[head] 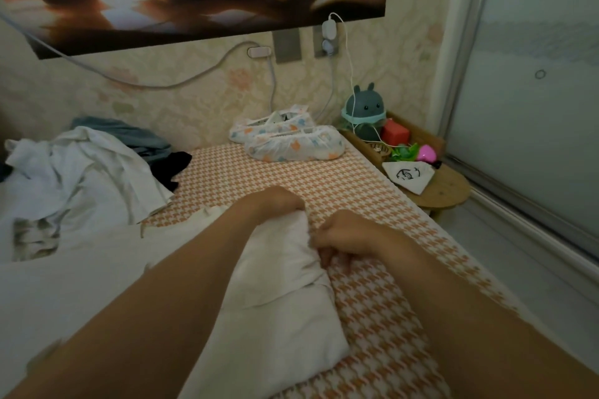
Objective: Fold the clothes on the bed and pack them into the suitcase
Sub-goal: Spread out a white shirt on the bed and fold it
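Clamping the far end of the folded white garment (278, 295), the left grip (279, 202) curls knuckles-up, forearm reaching in from the lower left. The right grip (345, 233) pinches the garment's right edge, fingers curled downward. The garment lies on the bed (324, 178), near its right side. Loose clothes (87, 172) lie heaped at left.

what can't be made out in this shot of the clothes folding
Head view:
- Suitcase: outside the frame.
- Black garment: mostly under the white pile.
- Grey-blue garment: lower part behind that pile.
- Left hand fingertips: buried in the white garment.
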A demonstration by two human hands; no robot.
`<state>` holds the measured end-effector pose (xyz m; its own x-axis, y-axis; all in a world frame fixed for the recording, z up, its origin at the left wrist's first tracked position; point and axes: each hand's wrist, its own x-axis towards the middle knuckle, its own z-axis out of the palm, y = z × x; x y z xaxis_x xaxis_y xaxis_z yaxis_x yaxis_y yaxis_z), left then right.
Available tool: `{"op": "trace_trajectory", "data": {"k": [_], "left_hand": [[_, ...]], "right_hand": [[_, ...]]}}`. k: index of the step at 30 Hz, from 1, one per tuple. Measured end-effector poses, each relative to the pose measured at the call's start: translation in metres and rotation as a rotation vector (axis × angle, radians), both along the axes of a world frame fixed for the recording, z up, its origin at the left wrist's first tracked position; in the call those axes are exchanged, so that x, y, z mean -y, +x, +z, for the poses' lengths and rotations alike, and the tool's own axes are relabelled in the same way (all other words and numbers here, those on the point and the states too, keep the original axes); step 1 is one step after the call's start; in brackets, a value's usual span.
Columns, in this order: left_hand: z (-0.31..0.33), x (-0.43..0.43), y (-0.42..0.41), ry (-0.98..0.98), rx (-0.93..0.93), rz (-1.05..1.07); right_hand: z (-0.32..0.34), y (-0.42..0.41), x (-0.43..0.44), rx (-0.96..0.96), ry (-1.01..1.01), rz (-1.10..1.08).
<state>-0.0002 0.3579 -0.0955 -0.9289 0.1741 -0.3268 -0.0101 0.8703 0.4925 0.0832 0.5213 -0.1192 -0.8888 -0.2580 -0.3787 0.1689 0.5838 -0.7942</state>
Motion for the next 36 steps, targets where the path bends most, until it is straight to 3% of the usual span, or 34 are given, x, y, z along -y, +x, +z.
{"op": "trace_trajectory", "data": {"k": [2, 5, 9, 15, 19, 22, 25, 29, 36], "left_hand": [[0.007, -0.006, 0.0, 0.056, -0.047, 0.004], [0.006, -0.002, -0.002, 0.12, -0.146, 0.051], [-0.017, 0.01, -0.005, -0.127, -0.416, 0.046], [-0.044, 0.013, -0.003, 0.063, -0.371, 0.11], [-0.038, 0.052, 0.012, 0.105, -0.534, 0.148], [-0.035, 0.106, 0.042, 0.067, -0.637, 0.121], [-0.033, 0.156, 0.091, -0.073, -0.57, -0.016], [-0.027, 0.203, 0.161, -0.365, -0.409, -0.137], [-0.024, 0.259, 0.204, -0.572, -0.33, -0.008]], "right_hand": [[0.006, 0.011, 0.001, 0.055, 0.063, 0.141], [0.008, 0.018, 0.005, -0.019, 0.074, 0.158], [0.009, 0.021, -0.002, 0.006, 0.11, 0.075], [0.008, 0.028, -0.005, 0.034, 0.28, 0.051], [0.014, 0.027, -0.003, -0.139, 0.447, 0.112], [0.021, 0.033, 0.018, -0.295, 0.4, 0.164], [0.017, 0.04, 0.048, -0.422, 0.424, 0.267], [0.001, 0.053, 0.086, -0.544, 0.649, 0.442], [-0.014, 0.065, 0.113, -0.835, 0.875, 0.4]]}}
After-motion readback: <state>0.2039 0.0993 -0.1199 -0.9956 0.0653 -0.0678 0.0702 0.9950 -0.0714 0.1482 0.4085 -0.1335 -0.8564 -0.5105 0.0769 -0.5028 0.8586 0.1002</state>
